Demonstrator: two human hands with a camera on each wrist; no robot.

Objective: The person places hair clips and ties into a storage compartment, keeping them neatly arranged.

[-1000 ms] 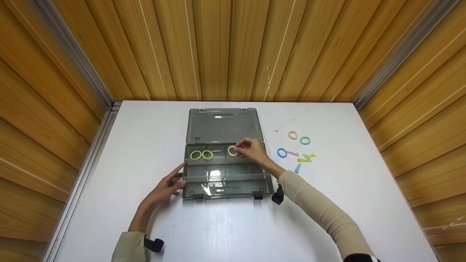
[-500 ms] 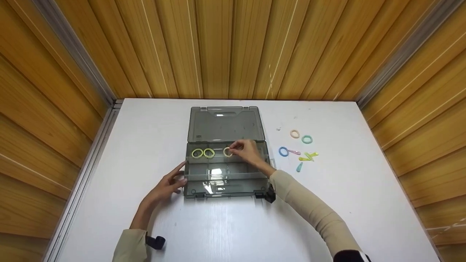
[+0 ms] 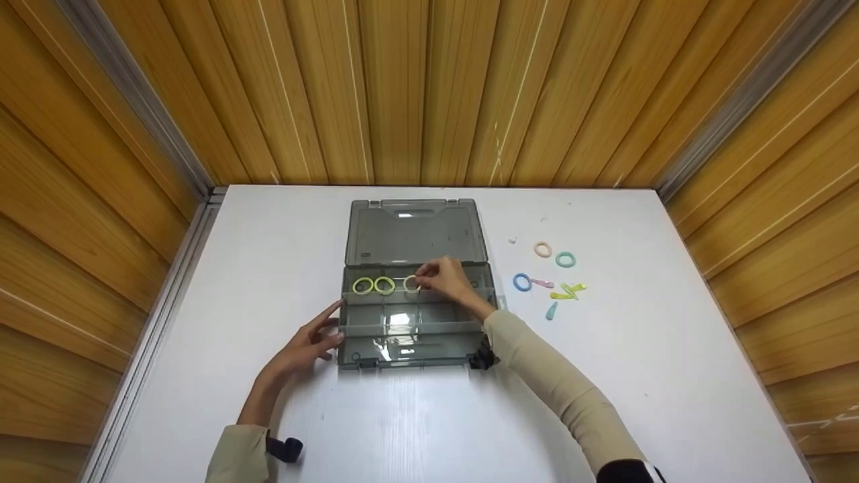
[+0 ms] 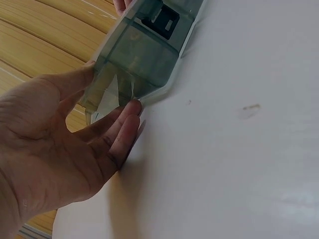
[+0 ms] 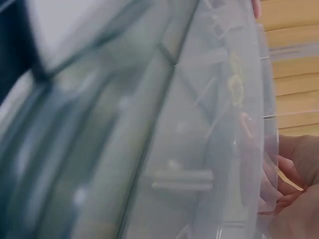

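Note:
A translucent grey compartment box (image 3: 402, 365) lies on the white table with its lid (image 3: 416, 238) laid back. My right hand (image 3: 446, 278) pinches a pale yellow hair tie (image 3: 408, 285) over the back row of compartments. Two yellow-green hair ties, the left one (image 3: 362, 286) and the right one (image 3: 384, 286), sit side by side in that row. On the box's left side, my left hand (image 3: 302, 345) rests its fingers and thumb. The left wrist view has this hand (image 4: 65, 139) touching the box wall (image 4: 144, 59). Box walls partly hide my right hand (image 5: 304, 179) in the right wrist view.
Right of the box lie a peach hair tie (image 3: 543, 249), a green hair tie (image 3: 566, 259) and a blue hair tie (image 3: 522, 282). Near them are a pink hair clip (image 3: 542, 284), several yellow-green clips (image 3: 568, 292) and a teal clip (image 3: 551, 310). Wooden panels (image 3: 402, 94) surround the table.
My right hand has moved left over the back row, carrying the pale yellow hair tie nearer to the two yellow-green ones. My left hand has stayed at the box's side.

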